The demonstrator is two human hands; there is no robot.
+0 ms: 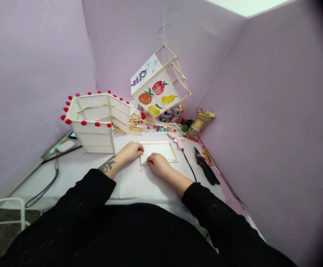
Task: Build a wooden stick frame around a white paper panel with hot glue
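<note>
A white rectangular panel with thin wooden sticks along its edges (161, 151) lies flat on the white-covered table. At its left edge is my left hand (133, 151), fingers pressed together at the frame's side. My right hand (156, 163) is closed at the near edge of the same panel, fingertips on the rim. A pink glue gun (177, 140) rests just beyond the panel's right corner, its black cord running toward me. Behind my left hand stands a white panelled frame with red beads along its top (96, 139).
A painted fruit lantern (157, 92) hangs at the back. Wooden sticks (135, 126), colored beads (165, 128) and a bamboo container (200, 120) are behind. Black-handled pruners (207, 168) and pencils (207, 155) lie right. A white box-like device (66, 146) and grey cable (49, 185) are left.
</note>
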